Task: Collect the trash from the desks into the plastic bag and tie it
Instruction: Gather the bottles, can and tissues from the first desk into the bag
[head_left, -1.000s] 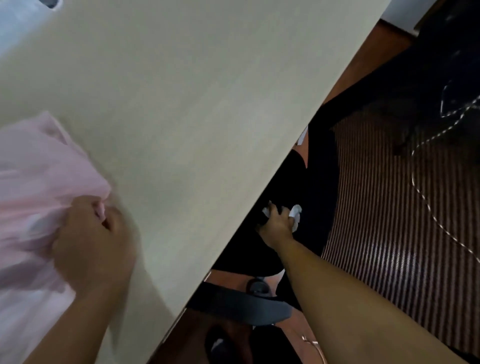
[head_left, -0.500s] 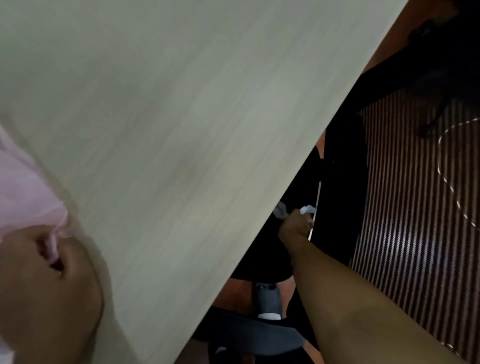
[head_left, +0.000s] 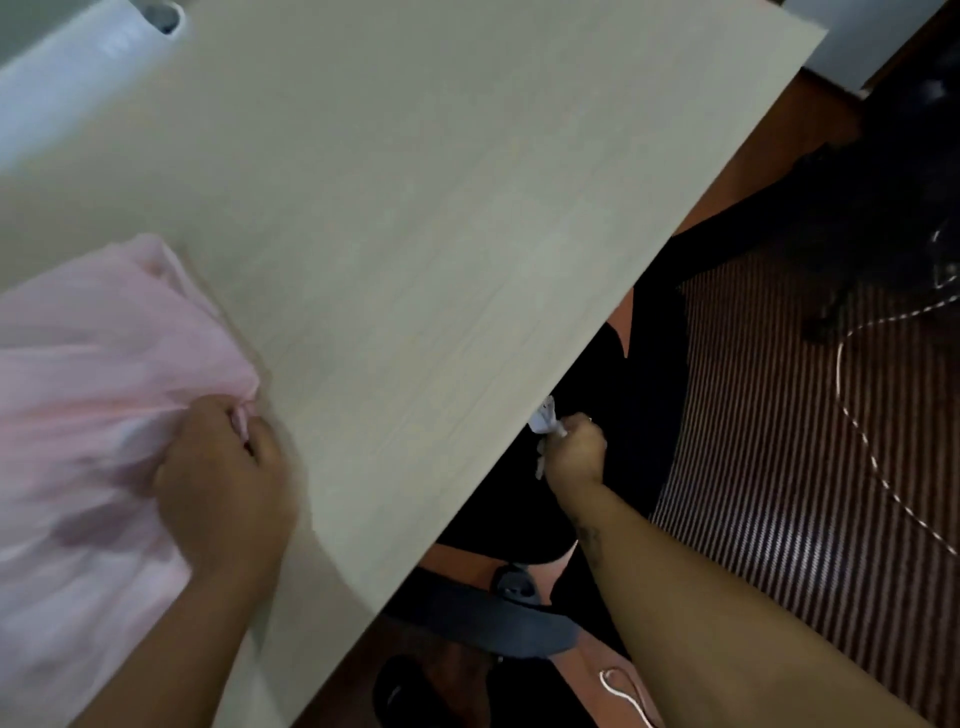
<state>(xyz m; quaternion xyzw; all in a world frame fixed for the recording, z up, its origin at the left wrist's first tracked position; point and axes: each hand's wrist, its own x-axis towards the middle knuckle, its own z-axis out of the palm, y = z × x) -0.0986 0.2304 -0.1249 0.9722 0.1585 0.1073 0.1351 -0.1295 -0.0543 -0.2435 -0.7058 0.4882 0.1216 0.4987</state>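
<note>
A thin pink plastic bag (head_left: 88, 374) lies bunched on the left of the pale wooden desk (head_left: 415, 218). My left hand (head_left: 223, 483) is clenched on a gathered fold of the bag at its right side. My right hand (head_left: 574, 452) is below the desk's front edge, over a black chair seat (head_left: 613, 395), and is closed on a small crumpled white piece of trash (head_left: 545, 418) that sticks out past the fingers.
The desk edge runs diagonally from upper right to lower middle. A black office chair base (head_left: 483, 618) and a striped dark rug (head_left: 805, 467) lie below. A white cord (head_left: 852, 426) trails across the rug. A cable hole (head_left: 163, 15) sits at the desk's far left.
The view has swung back left, bringing the pink bag and my left hand fully into sight. My right hand has risen slightly toward the desk edge, still gripping the white trash.
</note>
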